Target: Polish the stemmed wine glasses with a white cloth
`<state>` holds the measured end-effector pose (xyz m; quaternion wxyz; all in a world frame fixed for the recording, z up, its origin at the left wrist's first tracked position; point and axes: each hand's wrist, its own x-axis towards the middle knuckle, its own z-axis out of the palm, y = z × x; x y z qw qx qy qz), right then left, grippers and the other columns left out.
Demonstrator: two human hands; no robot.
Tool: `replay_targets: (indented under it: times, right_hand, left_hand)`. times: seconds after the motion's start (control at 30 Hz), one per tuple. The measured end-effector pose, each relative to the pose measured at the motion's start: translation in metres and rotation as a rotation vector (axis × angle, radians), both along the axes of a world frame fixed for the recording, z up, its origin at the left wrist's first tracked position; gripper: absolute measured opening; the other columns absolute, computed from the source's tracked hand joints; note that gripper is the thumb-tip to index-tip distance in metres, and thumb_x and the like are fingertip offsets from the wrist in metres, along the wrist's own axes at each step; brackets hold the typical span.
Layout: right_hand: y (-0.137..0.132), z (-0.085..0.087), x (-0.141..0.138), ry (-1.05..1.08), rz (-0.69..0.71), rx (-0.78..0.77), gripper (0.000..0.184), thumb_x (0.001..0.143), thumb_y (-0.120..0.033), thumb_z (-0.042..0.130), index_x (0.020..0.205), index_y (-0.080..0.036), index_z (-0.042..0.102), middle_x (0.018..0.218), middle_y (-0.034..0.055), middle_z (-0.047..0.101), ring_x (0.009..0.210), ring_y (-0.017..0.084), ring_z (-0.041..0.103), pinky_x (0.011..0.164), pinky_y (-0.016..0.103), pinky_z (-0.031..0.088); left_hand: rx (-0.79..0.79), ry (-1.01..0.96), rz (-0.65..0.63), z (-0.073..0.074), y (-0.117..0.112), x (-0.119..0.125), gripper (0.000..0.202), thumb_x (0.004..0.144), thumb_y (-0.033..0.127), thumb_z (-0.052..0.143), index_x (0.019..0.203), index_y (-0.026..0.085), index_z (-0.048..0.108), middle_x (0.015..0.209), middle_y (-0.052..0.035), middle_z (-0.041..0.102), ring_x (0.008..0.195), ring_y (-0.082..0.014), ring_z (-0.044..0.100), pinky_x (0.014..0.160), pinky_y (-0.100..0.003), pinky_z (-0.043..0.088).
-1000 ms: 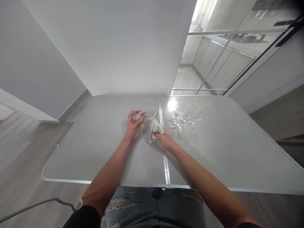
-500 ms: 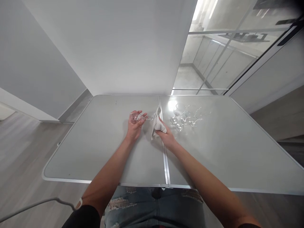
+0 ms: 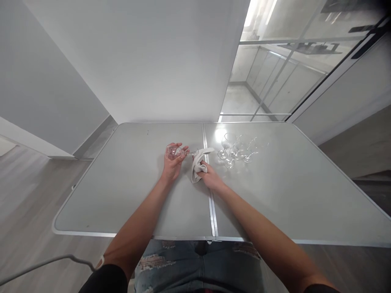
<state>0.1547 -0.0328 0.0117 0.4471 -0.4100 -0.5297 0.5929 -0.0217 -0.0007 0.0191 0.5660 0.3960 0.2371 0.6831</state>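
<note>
My left hand (image 3: pixel 172 162) is closed around the bowl of a clear wine glass (image 3: pixel 171 152), which lies sideways in it with the stem pointing right. A white cloth (image 3: pixel 199 160) is bunched in my right hand (image 3: pixel 209 176), pressed against the foot end of the glass, so the foot is mostly hidden. Both hands are over the middle of the table, left of and across its seam. To the right of my right hand stand several clear wine glasses (image 3: pixel 229 163), grouped close together and upright on their feet.
The grey folding table (image 3: pixel 259 203) has a metal rim and a metal seam (image 3: pixel 213 215) down its middle. Behind it rises a white wall (image 3: pixel 152 61), with a glass-paned door (image 3: pixel 265 77) at the right. A cable (image 3: pixel 51 260) runs beside my left arm.
My right hand has shifted slightly left and the cloth has turned, its upper corner now folded over to the right. My left hand keeps the glass in nearly the same place.
</note>
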Motion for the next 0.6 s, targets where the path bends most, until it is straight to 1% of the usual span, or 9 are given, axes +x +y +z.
replay_targets:
  times: [0.03, 0.1, 0.17, 0.23, 0.27, 0.33, 0.4, 0.5, 0.6]
  right_hand:
    - [0.001, -0.001, 0.0, -0.016, -0.048, 0.024, 0.044, 0.076, -0.023, 0.059, 0.119, -0.027, 0.069, 0.11, 0.0017, 0.07, 0.108, 0.024, 0.061, 0.103, 0.04, 0.045]
    - [0.002, 0.0, 0.002, -0.088, -0.176, 0.108, 0.039, 0.079, -0.025, 0.055, 0.116, -0.027, 0.068, 0.12, 0.0034, 0.065, 0.114, 0.024, 0.057, 0.107, 0.042, 0.042]
    - [0.003, 0.003, 0.005, -0.219, -0.295, 0.158, 0.03, 0.08, -0.026, 0.053, 0.105, -0.026, 0.069, 0.125, 0.0051, 0.059, 0.122, 0.026, 0.051, 0.112, 0.044, 0.037]
    - [0.003, 0.006, 0.008, -0.314, -0.352, 0.13, 0.023, 0.08, -0.026, 0.051, 0.095, -0.026, 0.068, 0.12, 0.006, 0.056, 0.121, 0.027, 0.049, 0.112, 0.046, 0.036]
    - [0.004, 0.007, 0.01, -0.331, -0.345, 0.105, 0.022, 0.08, -0.026, 0.05, 0.094, -0.026, 0.067, 0.115, 0.0058, 0.055, 0.117, 0.026, 0.05, 0.11, 0.046, 0.038]
    - [0.005, 0.008, 0.013, -0.335, -0.292, 0.086, 0.026, 0.081, -0.027, 0.047, 0.1, -0.027, 0.065, 0.108, 0.0047, 0.054, 0.11, 0.025, 0.052, 0.106, 0.046, 0.041]
    - [0.006, 0.008, 0.015, -0.363, -0.299, 0.097, 0.026, 0.082, -0.029, 0.048, 0.103, -0.027, 0.063, 0.104, 0.0042, 0.054, 0.108, 0.025, 0.052, 0.105, 0.046, 0.041]
    - [0.006, 0.011, 0.017, -0.405, -0.459, 0.113, 0.023, 0.085, -0.035, 0.051, 0.102, -0.024, 0.06, 0.106, 0.0058, 0.054, 0.111, 0.027, 0.05, 0.107, 0.047, 0.039]
    - [0.004, 0.017, 0.018, -0.338, -0.555, 0.136, 0.03, 0.088, -0.038, 0.048, 0.112, -0.022, 0.058, 0.115, 0.0081, 0.059, 0.113, 0.026, 0.052, 0.106, 0.045, 0.039]
  left_hand:
    - [-0.003, 0.003, 0.0, 0.0, 0.0, 0.0, 0.055, 0.068, 0.019, 0.092, 0.112, 0.031, 0.06, 0.131, -0.0019, 0.058, 0.121, -0.0264, 0.066, 0.114, -0.053, 0.047]
    - [-0.006, 0.008, -0.005, 0.001, -0.001, 0.0, 0.056, 0.068, 0.019, 0.092, 0.113, 0.031, 0.06, 0.131, -0.0022, 0.058, 0.121, -0.0266, 0.066, 0.114, -0.053, 0.047]
    - [-0.004, 0.006, 0.002, 0.001, 0.0, -0.001, 0.055, 0.069, 0.021, 0.091, 0.113, 0.031, 0.06, 0.131, -0.0026, 0.058, 0.121, -0.0265, 0.066, 0.114, -0.052, 0.047]
    - [-0.001, -0.003, 0.018, 0.001, 0.0, -0.002, 0.054, 0.07, 0.023, 0.091, 0.113, 0.031, 0.06, 0.131, -0.0027, 0.058, 0.12, -0.026, 0.066, 0.113, -0.051, 0.048]
    - [-0.002, -0.007, 0.023, 0.0, 0.001, -0.002, 0.053, 0.07, 0.024, 0.091, 0.113, 0.032, 0.061, 0.131, -0.0026, 0.058, 0.12, -0.0257, 0.066, 0.112, -0.05, 0.049]
    - [-0.006, -0.012, 0.023, -0.001, 0.001, -0.003, 0.052, 0.071, 0.024, 0.09, 0.113, 0.032, 0.061, 0.13, -0.0026, 0.058, 0.118, -0.0253, 0.067, 0.11, -0.049, 0.05]
    - [-0.009, -0.013, 0.015, -0.001, 0.002, -0.004, 0.053, 0.07, 0.024, 0.09, 0.113, 0.032, 0.061, 0.129, -0.0026, 0.058, 0.117, -0.0253, 0.067, 0.109, -0.049, 0.051]
    - [-0.01, -0.013, 0.001, -0.002, 0.001, -0.003, 0.054, 0.069, 0.024, 0.091, 0.113, 0.031, 0.061, 0.126, -0.0022, 0.059, 0.114, -0.0245, 0.069, 0.109, -0.049, 0.051]
    - [-0.013, -0.009, -0.005, -0.001, 0.001, -0.003, 0.054, 0.069, 0.025, 0.091, 0.113, 0.031, 0.06, 0.125, -0.0024, 0.06, 0.112, -0.0237, 0.069, 0.11, -0.05, 0.051]
